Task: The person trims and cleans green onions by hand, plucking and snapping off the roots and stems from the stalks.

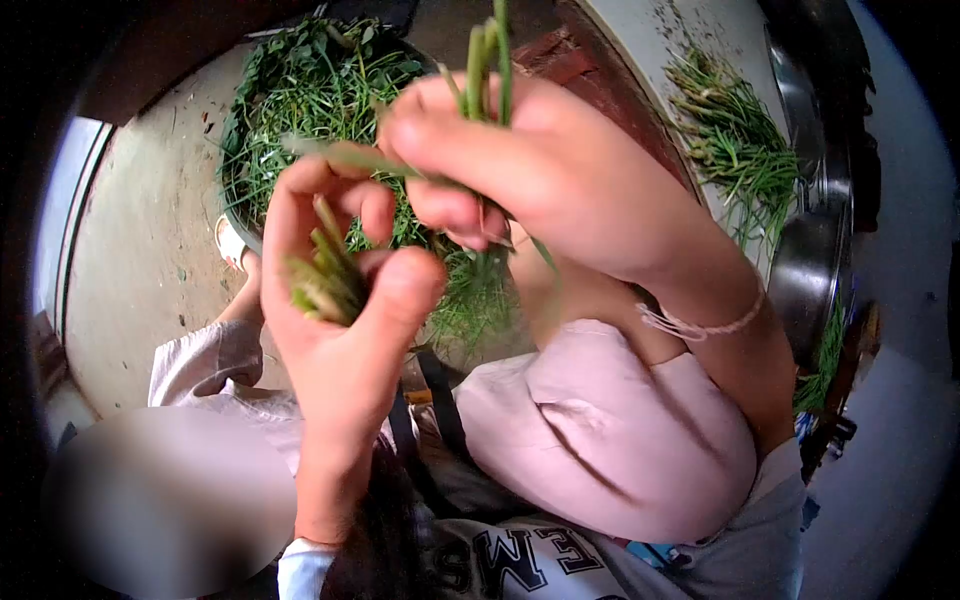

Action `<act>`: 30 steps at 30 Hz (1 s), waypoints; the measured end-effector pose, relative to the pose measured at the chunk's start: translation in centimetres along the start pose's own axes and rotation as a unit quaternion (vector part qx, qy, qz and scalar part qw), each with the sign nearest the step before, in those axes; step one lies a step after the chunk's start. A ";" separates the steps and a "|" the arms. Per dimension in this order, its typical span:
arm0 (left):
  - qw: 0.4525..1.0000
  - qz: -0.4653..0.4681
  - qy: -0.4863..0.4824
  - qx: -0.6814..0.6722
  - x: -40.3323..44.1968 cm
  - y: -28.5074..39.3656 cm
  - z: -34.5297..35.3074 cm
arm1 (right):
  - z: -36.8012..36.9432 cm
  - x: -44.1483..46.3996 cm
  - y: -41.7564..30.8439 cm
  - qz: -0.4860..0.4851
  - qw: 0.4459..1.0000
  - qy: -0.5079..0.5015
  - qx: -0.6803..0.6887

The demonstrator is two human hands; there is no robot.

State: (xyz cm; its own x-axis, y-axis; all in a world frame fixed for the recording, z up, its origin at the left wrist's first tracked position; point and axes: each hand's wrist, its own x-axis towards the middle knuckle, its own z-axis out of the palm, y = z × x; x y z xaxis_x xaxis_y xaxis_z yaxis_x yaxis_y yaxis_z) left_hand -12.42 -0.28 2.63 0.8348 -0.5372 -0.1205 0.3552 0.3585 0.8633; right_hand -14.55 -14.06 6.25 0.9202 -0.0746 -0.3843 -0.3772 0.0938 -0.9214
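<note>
The pale floor (150, 220) spreads widest, with light pink trousers (620, 440) over the bent legs of the seated person. Beyond the hands sits a big heap of greens (300, 110), thin blades and a few broader leaves, in a round container. The right hand (490, 150) is raised in front of it, its fingers curled closed around a few upright stalks (477, 75), their ends sticking up past the knuckles. The left hand (345, 350) is just beside it — fingers and thumb bent around a short bundle of stems (335, 272). At the right, a loose bunch of greens (735, 150) lies on a white surface (645, 35) near a shiny metal pot (805, 255). Below the right hand is a smaller clump of greens (475, 300), partly hidden. One blurred stalk (360, 157) runs from the right hand across the left fingertips — whether they touch it, I cannot tell. A thin string bracelet (705, 327) circles the right wrist.
</note>
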 end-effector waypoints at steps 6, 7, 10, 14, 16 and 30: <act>0.988 -0.149 -0.034 -0.021 1.0 -1.0 1.7 | -0.5 0.4 -2.1 -0.154 0.985 0.028 -0.067; 0.987 -0.136 -0.076 -0.027 1.6 -1.2 1.7 | -0.8 0.3 -2.0 -0.155 0.985 0.034 -0.073; 0.986 -0.126 -0.040 0.105 2.4 -0.9 3.1 | -1.8 0.9 -1.0 -0.158 0.984 0.064 -0.049; 0.977 -0.130 -0.085 0.148 3.1 -1.3 2.2 | -3.3 1.5 1.4 -0.153 0.985 0.068 -0.024; 0.972 -0.107 -0.055 0.200 3.3 -1.7 2.0 | -4.5 1.4 1.7 -0.200 0.980 -0.003 0.015; 0.966 -0.060 0.151 0.202 5.5 -1.4 -4.4 | -8.6 -4.7 8.9 -0.132 0.981 0.131 -0.055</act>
State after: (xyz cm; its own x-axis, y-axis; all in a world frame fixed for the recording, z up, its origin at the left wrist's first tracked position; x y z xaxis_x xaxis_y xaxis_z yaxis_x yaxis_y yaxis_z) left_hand -6.49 -0.35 -1.40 0.9042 -0.2874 -0.3160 0.3147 -0.0517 0.9478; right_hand -23.18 -21.42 -0.62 0.9341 -0.3366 -0.1192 -0.1509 -0.0697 -0.9861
